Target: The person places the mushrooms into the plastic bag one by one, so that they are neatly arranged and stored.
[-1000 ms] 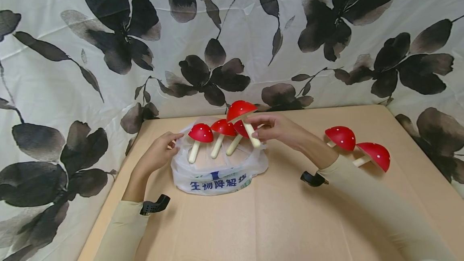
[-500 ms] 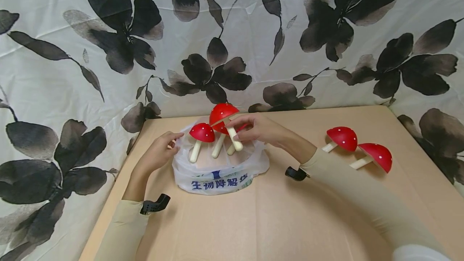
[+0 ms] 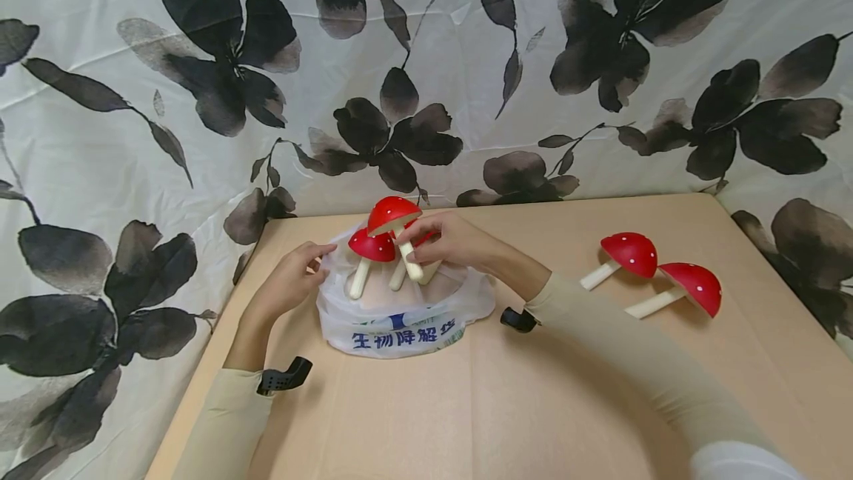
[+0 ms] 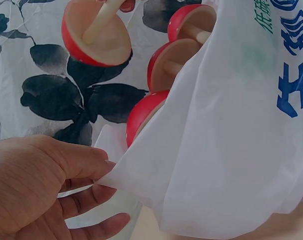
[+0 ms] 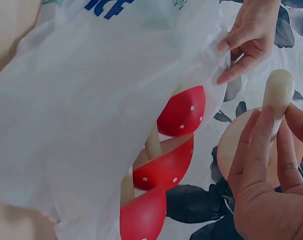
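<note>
Fingers of the right hand are pinching a red mushroom while the left hand is pinching a white bag.

Head view: worn on the head, facing forward and down across the table to the floral cloth; widest of the three, sleeved forearms entering at lower left and lower right. Left wrist view: close range, left hand at lower left, plastic bag filling the right. Right wrist view: also close, right hand at lower right (left hand visible at upper right). Common to all three: plastic bag, red-capped mushrooms.
</note>
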`<state>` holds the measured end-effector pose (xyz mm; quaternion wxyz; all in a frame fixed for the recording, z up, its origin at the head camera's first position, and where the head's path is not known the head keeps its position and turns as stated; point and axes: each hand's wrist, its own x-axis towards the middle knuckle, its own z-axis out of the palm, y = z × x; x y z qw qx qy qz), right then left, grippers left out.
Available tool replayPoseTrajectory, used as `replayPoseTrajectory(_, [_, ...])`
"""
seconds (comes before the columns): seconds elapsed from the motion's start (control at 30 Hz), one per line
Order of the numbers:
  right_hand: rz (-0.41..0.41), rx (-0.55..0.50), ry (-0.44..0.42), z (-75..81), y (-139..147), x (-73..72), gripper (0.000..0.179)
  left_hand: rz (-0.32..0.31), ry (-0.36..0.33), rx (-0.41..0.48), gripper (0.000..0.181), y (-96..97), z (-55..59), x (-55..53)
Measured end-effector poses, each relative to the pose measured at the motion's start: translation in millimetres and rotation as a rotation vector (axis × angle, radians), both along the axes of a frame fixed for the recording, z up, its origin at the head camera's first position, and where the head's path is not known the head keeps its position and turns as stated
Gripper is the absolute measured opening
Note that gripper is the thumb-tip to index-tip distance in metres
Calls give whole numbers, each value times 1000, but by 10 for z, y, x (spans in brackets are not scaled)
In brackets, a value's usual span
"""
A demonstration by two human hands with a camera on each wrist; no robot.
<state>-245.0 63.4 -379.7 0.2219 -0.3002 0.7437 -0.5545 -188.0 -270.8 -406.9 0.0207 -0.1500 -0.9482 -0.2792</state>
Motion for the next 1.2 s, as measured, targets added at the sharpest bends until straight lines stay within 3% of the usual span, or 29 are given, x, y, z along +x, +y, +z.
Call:
replayPoseTrajectory(0.23, [16, 24, -53, -29, -169, 74, 33, 13, -7, 1, 46, 17, 1, 19])
replayPoseTrajectory(0.57, [-50, 56, -136, -89, -382, 161, 35, 20, -12, -11, 47, 18, -7, 27])
replayPoseTrajectory(0.97, [-105, 86, -123, -137, -538, 250, 28, 33, -40, -6, 47, 41, -2, 27])
replayPoseTrajectory(1.2, [-75, 54, -126, -204, -581, 284, 33, 27, -31, 0, 47, 38, -10, 31])
